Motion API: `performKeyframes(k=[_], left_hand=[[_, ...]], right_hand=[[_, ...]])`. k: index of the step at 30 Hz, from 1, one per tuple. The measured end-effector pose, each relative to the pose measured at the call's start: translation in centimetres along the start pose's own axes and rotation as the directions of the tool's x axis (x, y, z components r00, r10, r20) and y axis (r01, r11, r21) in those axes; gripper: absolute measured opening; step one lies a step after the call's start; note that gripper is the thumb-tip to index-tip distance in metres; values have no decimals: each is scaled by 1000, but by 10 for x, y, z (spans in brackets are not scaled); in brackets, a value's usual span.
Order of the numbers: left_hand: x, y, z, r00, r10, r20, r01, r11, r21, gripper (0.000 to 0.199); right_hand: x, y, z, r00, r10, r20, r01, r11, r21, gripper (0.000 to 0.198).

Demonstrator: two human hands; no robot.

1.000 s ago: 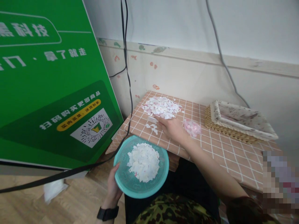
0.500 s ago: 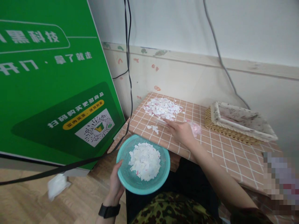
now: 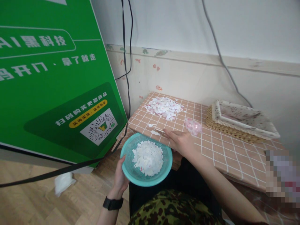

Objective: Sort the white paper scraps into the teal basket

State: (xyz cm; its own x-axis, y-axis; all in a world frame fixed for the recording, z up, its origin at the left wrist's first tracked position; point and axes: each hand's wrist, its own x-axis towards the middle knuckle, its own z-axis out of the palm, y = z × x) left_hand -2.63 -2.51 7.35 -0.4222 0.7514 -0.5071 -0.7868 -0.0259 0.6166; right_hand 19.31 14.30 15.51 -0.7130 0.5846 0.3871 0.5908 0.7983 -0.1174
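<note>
My left hand grips the rim of a turquoise plastic basin-shaped strainer, its thumb over the edge. A heap of small white paper scraps lies in the strainer, with a touch of red among them. Just past the strainer, at the table's front edge, my right hand is low over the cloth. From its fingertips a thin pale strip points left; its kind I cannot make out. A few loose paper scraps lie beside that strip. Behind them a larger pile of paper scraps is spread on the table.
A checked brown tablecloth covers the table. On it are a crumpled pink clear plastic bag and a cloth-lined wicker basket. A green printed panel stands left. A black strap runs across it. A white bag lies on the floor.
My right hand has drawn back toward the strainer and table edge, uncovering the pink bag. Some loose scraps have shifted nearer the edge. The view has tilted slightly.
</note>
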Motion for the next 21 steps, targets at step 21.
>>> performKeyframes(k=[21], left_hand=[[16,5,-6,997,44,-65,-43,999,20,23]], right_hand=[[36,-22,1,972,-205,119,196,977,84,36]])
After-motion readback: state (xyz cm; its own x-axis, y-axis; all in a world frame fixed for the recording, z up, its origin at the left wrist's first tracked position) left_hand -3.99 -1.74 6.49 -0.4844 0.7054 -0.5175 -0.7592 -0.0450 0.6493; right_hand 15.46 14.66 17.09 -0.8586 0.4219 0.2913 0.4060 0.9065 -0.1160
